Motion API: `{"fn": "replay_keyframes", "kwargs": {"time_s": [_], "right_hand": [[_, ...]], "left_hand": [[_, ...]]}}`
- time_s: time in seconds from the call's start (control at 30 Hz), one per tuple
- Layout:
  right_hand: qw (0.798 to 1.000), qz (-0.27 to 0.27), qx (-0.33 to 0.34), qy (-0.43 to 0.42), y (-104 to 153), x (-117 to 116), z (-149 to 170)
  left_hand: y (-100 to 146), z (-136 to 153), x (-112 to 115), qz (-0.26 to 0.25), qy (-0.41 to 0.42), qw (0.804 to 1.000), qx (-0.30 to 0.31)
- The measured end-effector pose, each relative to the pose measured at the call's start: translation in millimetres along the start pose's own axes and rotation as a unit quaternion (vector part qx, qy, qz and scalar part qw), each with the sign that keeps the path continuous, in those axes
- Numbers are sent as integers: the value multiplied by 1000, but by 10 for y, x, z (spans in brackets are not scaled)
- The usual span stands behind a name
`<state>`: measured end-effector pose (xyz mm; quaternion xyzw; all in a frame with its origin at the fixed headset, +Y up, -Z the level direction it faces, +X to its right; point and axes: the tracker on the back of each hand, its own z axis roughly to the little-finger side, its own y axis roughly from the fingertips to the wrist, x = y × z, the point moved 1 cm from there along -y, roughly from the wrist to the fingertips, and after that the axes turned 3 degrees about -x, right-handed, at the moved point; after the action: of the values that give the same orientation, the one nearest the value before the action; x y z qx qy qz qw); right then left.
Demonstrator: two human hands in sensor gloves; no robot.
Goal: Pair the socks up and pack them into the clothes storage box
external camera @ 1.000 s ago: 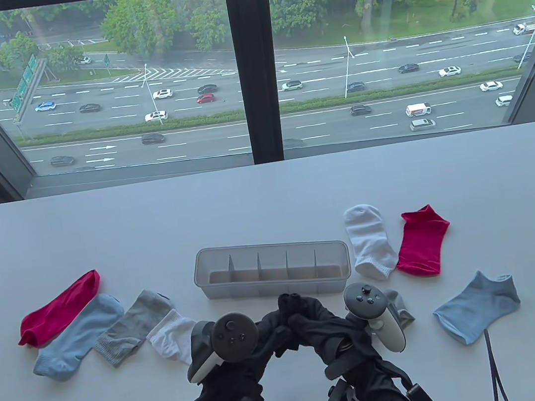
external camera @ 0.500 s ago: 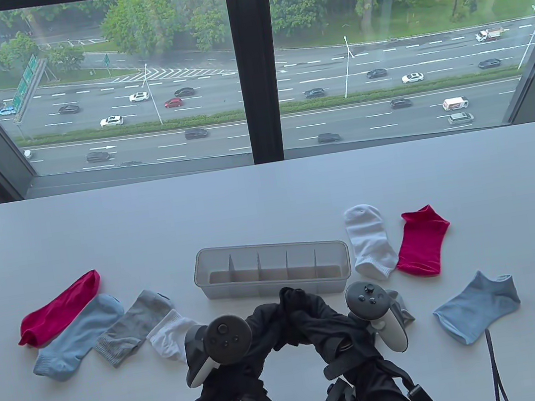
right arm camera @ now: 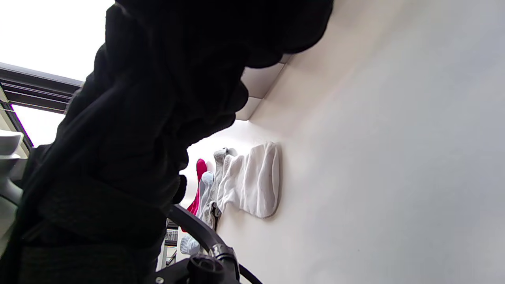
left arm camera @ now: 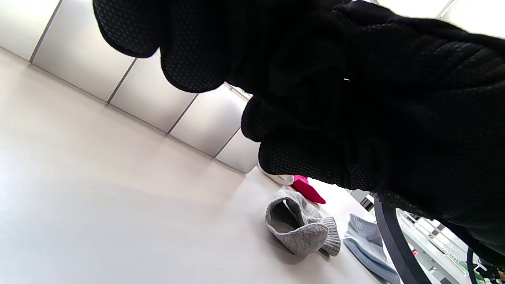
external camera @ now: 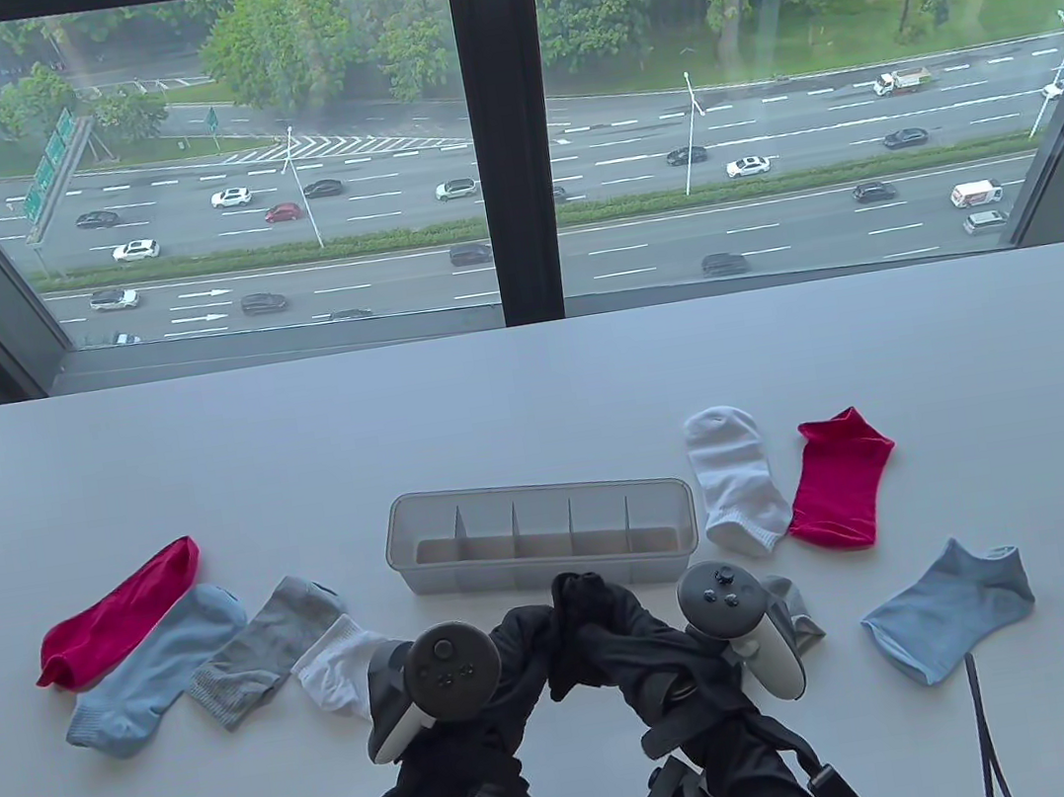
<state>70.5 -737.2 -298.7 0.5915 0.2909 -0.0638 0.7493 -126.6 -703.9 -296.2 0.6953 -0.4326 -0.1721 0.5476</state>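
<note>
Just in front of the clear divided storage box [external camera: 535,501], my left hand [external camera: 520,642] and right hand [external camera: 628,639] meet and both grip a bunched black sock bundle [external camera: 577,599] above the table. Black gloves and black fabric blend, so the finger positions are hard to make out. The box's compartments look empty. Left of the hands lie a red sock [external camera: 119,610], a light blue sock [external camera: 158,669], a grey sock [external camera: 265,648] and a white sock [external camera: 339,675]. To the right lie a white sock [external camera: 734,478], a red sock [external camera: 839,477] and a light blue sock [external camera: 948,606].
Another grey sock [external camera: 803,618] lies partly hidden behind the right tracker; the left wrist view shows this grey sock [left arm camera: 300,228] crumpled with its opening up. The white table [external camera: 531,389] runs back to a window. A dark cable [external camera: 981,731] hangs at the front right.
Both hands stay together on the black bundle and have shifted only slightly. The left tracker has drifted a little to the left; the socks on the table have not moved.
</note>
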Motion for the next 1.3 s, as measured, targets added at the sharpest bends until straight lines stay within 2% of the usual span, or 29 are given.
{"fn": "replay_keyframes", "kwargs": {"time_s": [0.1,0.27,0.43,0.6,0.73,0.87,0.97,1.03,1.1,1.17,1.23,1.3], "right_hand": [[1000,-1,2,7,0,5,-7],[1000,-2,0,21,0,-28,-22],[998,-2,7,55,9,-52,-89],[999,2,0,49,2,-74,-85],[995,84,-22,39,31,21,-57],[984,157,-31,75,106,93,-67],[980,179,-22,84,145,80,-107],[982,140,14,127,126,35,-152],[992,68,32,100,94,-19,-158],[997,20,38,68,76,-73,-154],[996,-3,41,83,63,-139,-158],[991,6,31,133,51,-193,-157]], "left_hand": [[25,24,-34,-27,16,1000,3],[48,-47,-48,-63,-19,998,4],[69,-26,-68,-92,-31,995,-24],[49,-54,-68,-74,-34,996,-24],[60,-152,-75,-73,-26,997,20],[61,-178,-69,-48,-25,998,42],[44,-143,-67,-27,-13,999,37],[33,-109,-98,-21,-1,999,24],[31,-51,-114,-2,15,1000,9],[30,30,-124,14,38,999,-3],[13,96,-127,31,49,998,-18],[4,126,-113,52,63,997,-16]]}}
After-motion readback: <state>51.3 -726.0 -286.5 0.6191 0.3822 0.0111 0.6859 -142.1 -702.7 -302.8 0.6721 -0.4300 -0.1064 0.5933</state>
